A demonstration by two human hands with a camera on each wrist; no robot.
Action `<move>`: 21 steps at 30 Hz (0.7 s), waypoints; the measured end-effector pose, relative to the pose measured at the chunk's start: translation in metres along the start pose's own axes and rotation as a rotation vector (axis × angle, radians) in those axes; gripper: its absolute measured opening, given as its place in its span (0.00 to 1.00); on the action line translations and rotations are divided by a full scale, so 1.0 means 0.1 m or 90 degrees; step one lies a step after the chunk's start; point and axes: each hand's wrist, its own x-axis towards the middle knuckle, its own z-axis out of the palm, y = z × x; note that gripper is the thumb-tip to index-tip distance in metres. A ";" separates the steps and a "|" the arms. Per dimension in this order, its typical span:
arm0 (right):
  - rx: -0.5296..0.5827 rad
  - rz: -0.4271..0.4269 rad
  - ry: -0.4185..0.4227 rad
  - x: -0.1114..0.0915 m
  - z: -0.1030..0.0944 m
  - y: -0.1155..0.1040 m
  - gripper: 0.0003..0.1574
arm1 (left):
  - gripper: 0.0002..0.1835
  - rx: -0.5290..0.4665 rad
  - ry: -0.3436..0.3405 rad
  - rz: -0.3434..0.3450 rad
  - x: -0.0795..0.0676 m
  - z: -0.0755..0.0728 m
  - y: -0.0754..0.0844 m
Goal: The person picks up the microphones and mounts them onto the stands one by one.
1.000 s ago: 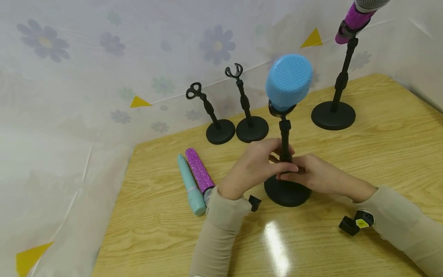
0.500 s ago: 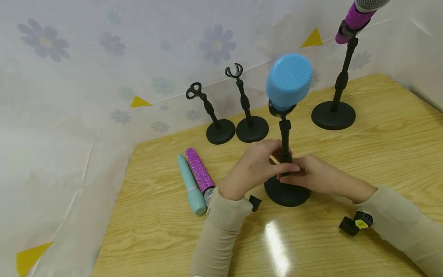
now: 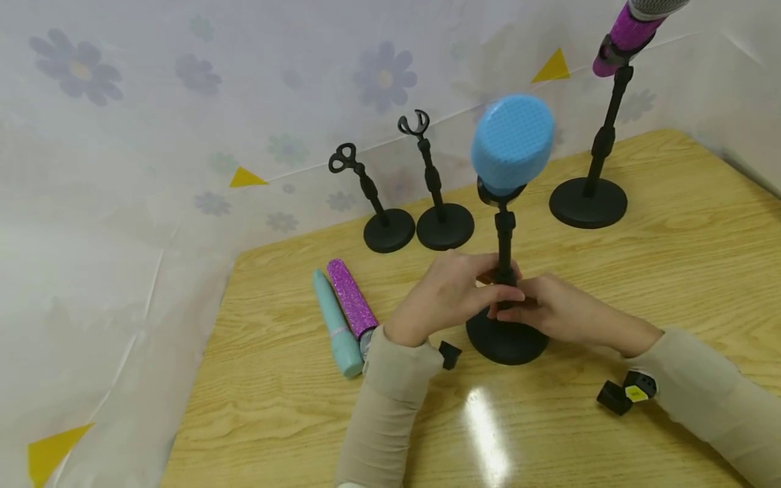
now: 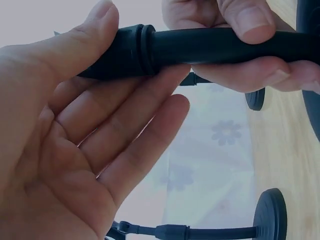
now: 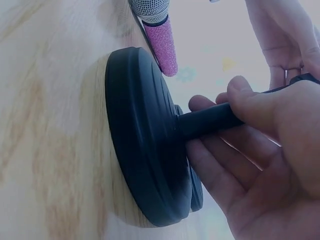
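Both hands (image 3: 445,296) (image 3: 564,308) round a black stand (image 3: 505,237)

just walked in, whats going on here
A person's left hand and right hand grip a black stand by its pole, the left higher. A blue microphone sits at its top and the stand's base appears to rest on the table. A teal microphone and a glittery purple microphone lie to the left. Two stands behind hold nothing; another at right holds a magenta microphone.

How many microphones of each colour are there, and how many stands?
Blue microphone: 1
Teal microphone: 1
Purple microphones: 2
Black stands: 4
Total: 8
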 end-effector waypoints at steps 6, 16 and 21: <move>-0.030 0.052 -0.024 -0.02 -0.02 -0.05 0.09 | 0.11 0.017 -0.036 -0.054 -0.06 0.03 0.00; -0.409 0.069 -0.107 -0.35 0.18 -0.28 0.34 | 0.26 0.316 -0.117 -0.020 -0.47 0.30 0.00; -0.454 0.086 -0.133 -0.40 0.25 -0.38 0.39 | 0.33 0.432 -0.191 -0.025 -0.56 0.45 0.12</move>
